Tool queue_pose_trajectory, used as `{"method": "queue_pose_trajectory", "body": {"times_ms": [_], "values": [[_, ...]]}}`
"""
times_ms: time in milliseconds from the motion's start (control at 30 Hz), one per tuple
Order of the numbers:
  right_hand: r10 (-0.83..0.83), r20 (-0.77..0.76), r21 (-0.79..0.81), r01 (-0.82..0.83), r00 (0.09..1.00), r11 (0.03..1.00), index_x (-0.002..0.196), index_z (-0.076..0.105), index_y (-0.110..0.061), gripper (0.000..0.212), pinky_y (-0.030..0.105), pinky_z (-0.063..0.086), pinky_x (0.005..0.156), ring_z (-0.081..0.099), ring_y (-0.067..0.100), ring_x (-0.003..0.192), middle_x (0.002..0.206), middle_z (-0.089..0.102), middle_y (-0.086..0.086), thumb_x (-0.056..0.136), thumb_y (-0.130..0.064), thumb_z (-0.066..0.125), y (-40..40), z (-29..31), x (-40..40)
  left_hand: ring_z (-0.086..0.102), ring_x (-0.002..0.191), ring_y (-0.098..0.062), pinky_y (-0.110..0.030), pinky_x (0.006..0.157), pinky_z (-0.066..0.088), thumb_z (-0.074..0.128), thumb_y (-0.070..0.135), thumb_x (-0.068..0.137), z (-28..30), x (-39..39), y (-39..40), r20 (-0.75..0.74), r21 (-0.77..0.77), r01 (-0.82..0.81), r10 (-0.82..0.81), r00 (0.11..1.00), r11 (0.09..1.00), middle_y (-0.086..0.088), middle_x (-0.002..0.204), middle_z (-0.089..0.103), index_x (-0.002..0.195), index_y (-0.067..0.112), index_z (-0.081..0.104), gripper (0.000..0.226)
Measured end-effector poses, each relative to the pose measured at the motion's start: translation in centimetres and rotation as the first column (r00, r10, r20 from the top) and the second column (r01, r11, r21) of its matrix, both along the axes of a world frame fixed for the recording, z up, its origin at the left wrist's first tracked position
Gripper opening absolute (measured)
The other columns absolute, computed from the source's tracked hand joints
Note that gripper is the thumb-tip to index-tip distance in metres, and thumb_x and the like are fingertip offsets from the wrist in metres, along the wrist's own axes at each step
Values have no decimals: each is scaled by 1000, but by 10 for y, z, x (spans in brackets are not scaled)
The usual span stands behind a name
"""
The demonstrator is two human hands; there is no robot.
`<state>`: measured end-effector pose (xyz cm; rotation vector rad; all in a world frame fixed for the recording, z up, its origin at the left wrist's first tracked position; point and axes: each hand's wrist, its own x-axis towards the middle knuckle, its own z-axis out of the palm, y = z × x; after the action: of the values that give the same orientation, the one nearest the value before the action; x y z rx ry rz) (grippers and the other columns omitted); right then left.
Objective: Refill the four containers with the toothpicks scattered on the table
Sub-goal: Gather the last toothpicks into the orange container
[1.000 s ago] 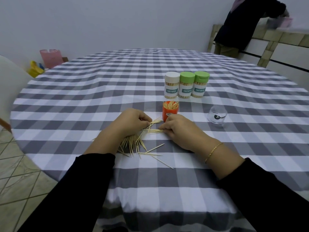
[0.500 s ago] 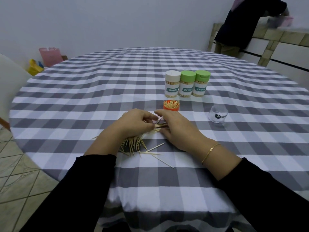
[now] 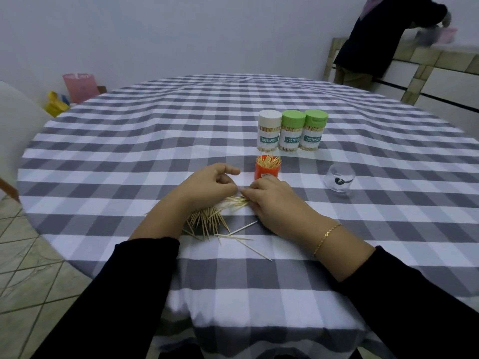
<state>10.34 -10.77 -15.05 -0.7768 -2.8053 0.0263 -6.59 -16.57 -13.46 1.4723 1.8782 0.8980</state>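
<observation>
Loose toothpicks (image 3: 207,222) lie in a pile on the checked tablecloth, partly under my left wrist. My left hand (image 3: 207,185) sits over the pile with its fingers curled. It meets my right hand (image 3: 277,206) at a small bundle of toothpicks (image 3: 234,202), which both hands pinch low on the cloth. Just beyond my right hand stands an open orange container (image 3: 267,171) with toothpicks sticking up from it. Behind it stand three closed toothpick containers in a row: one with a white lid (image 3: 269,130) and two with green lids (image 3: 293,130) (image 3: 314,129).
A small clear plastic cap (image 3: 339,181) lies to the right of the orange container. A few single toothpicks (image 3: 255,251) lie nearer the table's front edge. A white chair (image 3: 15,130) stands at the left. A person in dark clothes (image 3: 381,42) stands at a counter far right.
My right hand has dropped from the raised bundle back to the cloth. Both hands have closed together on a small bundle beside the pile.
</observation>
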Motion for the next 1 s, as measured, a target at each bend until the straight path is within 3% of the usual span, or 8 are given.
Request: {"method": "queue_pose_trajectory", "body": {"times_ms": [100, 300, 433, 600, 833, 1000], "values": [[7, -55, -86, -12, 998, 996, 137, 49, -20, 37, 29, 34, 98, 43, 18, 119, 128, 52, 1, 101, -23, 40, -1, 3, 2, 64, 92, -14, -26, 84, 49, 59, 18, 90, 2, -3, -3, -6, -26, -3, 3, 1000, 1000, -3, 100, 70, 111, 32, 62, 25], [42, -175, -164, -71, 984, 984, 125, 62, -15, 31, 31, 42, 91, 53, 19, 106, 111, 63, 4, 94, -18, 55, -2, 6, 4, 65, 89, -6, -16, 79, 48, 63, 11, 87, 4, -8, -6, 42, -86, 60, -57, 998, 994, 7, 95, 70, 101, 34, 65, 27], [31, -225, -229, -83, 974, 970, 129, 58, -18, 36, 26, 41, 94, 52, 16, 108, 115, 62, 3, 93, -19, 57, -4, 6, 2, 65, 89, -5, -15, 79, 48, 62, 10, 87, 5, -7, -7, 50, -25, 38, -37, 998, 999, 8, 93, 72, 102, 32, 65, 27], [22, -142, -152, -44, 990, 987, 134, 52, -16, 43, 26, 34, 103, 46, 15, 121, 130, 56, 0, 91, -19, 52, -5, 5, 5, 66, 95, -10, -29, 90, 51, 62, 14, 86, 3, -12, -9, -2, 2, -13, 13, 1000, 1000, 7, 94, 73, 97, 38, 65, 26], [28, -128, -146, -47, 991, 988, 129, 58, -16, 33, 19, 34, 92, 50, 15, 112, 123, 62, 1, 98, -19, 47, -6, 10, 4, 67, 81, -4, -19, 78, 50, 69, 9, 85, 5, -9, -10, -13, -42, 47, -48, 999, 998, 10, 86, 73, 97, 34, 64, 28], [30, -163, -142, -54, 986, 988, 123, 63, -17, 30, 26, 41, 91, 54, 16, 105, 113, 65, 2, 95, -20, 54, -4, 8, 3, 67, 78, 0, -15, 75, 51, 73, 12, 84, 3, -2, -9, -6, 6, 65, -65, 998, 998, 11, 82, 74, 99, 31, 66, 25]]}}
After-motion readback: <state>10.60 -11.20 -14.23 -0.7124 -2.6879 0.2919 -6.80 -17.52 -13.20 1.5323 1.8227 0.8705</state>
